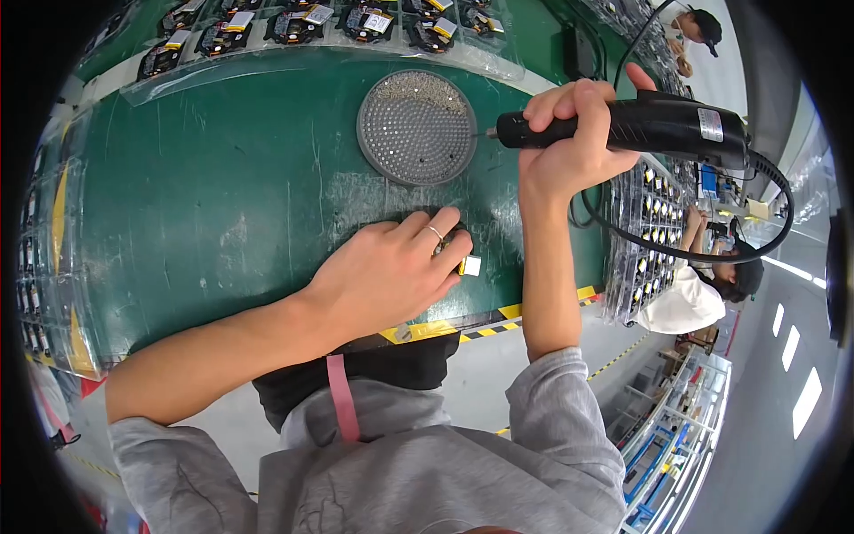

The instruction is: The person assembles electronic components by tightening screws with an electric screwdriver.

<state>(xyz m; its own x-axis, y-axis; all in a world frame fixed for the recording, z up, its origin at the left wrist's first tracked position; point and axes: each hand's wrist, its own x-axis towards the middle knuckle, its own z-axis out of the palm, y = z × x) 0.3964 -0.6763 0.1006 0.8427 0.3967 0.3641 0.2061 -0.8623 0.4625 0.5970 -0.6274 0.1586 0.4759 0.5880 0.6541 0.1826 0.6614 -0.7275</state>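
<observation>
My right hand (574, 133) is wrapped round a black electric screwdriver (658, 127) lying level above the bench. Its thin bit points left, at the right rim of a round grey screw tray (416, 171). Small screws (418, 89) lie heaped at the tray's far side, and many of its holes carry one. Near the front edge of the bench, my left hand (391, 267) is closed over a small electronic assembly with a white battery (471, 265); the battery sticks out past the fingertips, and the hand covers most of the rest.
Clear plastic trays of dark circuit assemblies (298, 25) line the back of the green bench (205, 196). More trays stand at the left (53, 267) and right (654, 231). The screwdriver's black cable (694, 256) loops at the right. Other people sit farther right.
</observation>
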